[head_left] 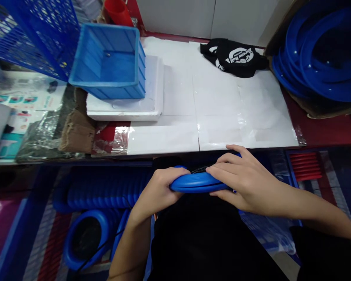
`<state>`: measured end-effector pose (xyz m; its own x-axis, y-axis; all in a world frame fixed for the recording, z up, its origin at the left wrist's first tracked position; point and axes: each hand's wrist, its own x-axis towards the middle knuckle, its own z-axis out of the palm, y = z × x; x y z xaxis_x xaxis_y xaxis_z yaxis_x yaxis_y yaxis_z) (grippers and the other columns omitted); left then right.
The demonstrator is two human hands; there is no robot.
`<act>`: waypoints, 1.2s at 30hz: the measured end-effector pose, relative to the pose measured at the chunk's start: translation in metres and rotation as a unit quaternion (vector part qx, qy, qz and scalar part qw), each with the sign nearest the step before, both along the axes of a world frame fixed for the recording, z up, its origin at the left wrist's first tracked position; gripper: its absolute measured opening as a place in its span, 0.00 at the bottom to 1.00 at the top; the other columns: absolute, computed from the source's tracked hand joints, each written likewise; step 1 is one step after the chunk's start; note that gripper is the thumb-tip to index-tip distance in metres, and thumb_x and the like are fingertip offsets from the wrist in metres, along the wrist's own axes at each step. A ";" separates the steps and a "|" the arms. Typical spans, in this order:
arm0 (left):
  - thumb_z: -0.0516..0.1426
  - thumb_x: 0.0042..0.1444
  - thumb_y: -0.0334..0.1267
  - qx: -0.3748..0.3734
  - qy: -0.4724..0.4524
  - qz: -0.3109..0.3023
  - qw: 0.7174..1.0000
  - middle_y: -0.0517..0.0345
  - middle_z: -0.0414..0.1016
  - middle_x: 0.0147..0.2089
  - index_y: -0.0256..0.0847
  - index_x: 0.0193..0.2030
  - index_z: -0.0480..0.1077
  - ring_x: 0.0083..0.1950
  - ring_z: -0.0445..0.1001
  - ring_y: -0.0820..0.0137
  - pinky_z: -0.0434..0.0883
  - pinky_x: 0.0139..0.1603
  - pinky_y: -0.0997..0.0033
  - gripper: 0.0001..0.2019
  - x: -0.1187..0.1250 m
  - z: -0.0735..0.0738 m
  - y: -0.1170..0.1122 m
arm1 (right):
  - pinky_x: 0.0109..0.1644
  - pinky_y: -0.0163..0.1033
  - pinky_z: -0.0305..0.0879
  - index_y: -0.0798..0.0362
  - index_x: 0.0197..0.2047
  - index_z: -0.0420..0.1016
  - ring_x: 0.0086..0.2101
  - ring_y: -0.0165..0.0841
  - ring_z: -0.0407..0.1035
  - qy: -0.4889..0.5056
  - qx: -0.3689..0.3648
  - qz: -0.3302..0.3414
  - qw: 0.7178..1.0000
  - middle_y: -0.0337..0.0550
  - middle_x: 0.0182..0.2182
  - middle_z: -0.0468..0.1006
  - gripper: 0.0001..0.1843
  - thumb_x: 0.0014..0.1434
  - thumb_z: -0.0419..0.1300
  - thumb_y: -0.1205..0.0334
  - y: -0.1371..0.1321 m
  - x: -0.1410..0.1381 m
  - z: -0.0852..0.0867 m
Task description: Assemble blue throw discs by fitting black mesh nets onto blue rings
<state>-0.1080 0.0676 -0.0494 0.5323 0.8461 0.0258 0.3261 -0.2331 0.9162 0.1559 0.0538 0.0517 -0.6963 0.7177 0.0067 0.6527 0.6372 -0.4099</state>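
A round blue plastic ring (197,182) with black mesh inside it is held near my body, just below the table's front edge. It is seen nearly edge-on, and a dark seam runs along its rim. My left hand (163,186) grips its left side, thumb on top and the other fingers underneath, mostly hidden. At its right side my right hand (242,179) pinches the rim, fingers over the top and thumb below. Farther back on the white table covering (175,134) lies black fabric (236,57) with white print reading "Throw Ball".
A blue bin (108,62) stands on a white foam block (155,88) at the left. Stacked blue rings (292,58) fill a cardboard box at the right. Below the table are more blue rings (103,224) and red rings (305,166). A blue mesh basket (46,35) leans at upper left.
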 end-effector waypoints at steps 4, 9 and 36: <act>0.60 0.55 0.31 -0.002 0.007 -0.016 1.000 0.57 0.86 0.37 0.43 0.39 0.83 0.34 0.82 0.66 0.73 0.38 0.73 0.10 0.000 -0.003 0.002 | 0.71 0.64 0.61 0.54 0.53 0.78 0.45 0.42 0.76 -0.020 0.007 0.001 1.000 0.45 0.42 0.86 0.11 0.72 0.65 0.58 0.000 0.000 -0.008; 0.61 0.55 0.33 -0.003 0.014 -0.025 1.000 0.56 0.86 0.36 0.43 0.39 0.84 0.36 0.83 0.64 0.76 0.41 0.70 0.10 -0.010 0.002 0.004 | 0.73 0.70 0.60 0.53 0.64 0.75 0.55 0.48 0.76 -0.024 0.004 0.018 1.000 0.51 0.50 0.86 0.25 0.70 0.68 0.50 -0.001 0.011 -0.009; 0.64 0.69 0.54 0.264 0.018 -0.107 0.958 0.47 0.85 0.47 0.40 0.68 0.74 0.45 0.84 0.61 0.78 0.47 0.66 0.28 0.016 0.033 0.003 | 0.44 0.45 0.72 0.52 0.54 0.78 0.39 0.42 0.80 -0.053 0.013 -0.031 0.998 0.48 0.45 0.86 0.15 0.66 0.67 0.59 -0.018 0.046 -0.002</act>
<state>-0.0919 0.0703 -0.0161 0.7014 0.5911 0.3983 0.2475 -0.7261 0.6415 0.2023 0.0359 0.0502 -0.6486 0.7597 -0.0463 0.7299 0.6036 -0.3207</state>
